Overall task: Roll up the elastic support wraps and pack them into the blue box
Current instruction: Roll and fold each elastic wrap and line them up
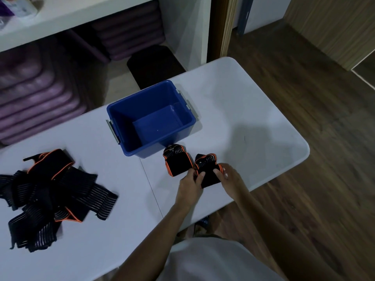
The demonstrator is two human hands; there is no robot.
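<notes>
A white table (pixel 233 110) carries an open blue box (pixel 151 118), a loose heap of black-and-orange wraps (pixel 46 195) at its left, and two rolled wraps just before the box. The left hand (pixel 189 184) and right hand (pixel 229 175) pinch the nearer roll (pixel 207 171), seemingly between curled fingers; the other roll (pixel 176 161) lies just beside.

glossy plastic blue box (pixel 125 126), ribbed elastic wraps (pixel 50 199)
</notes>
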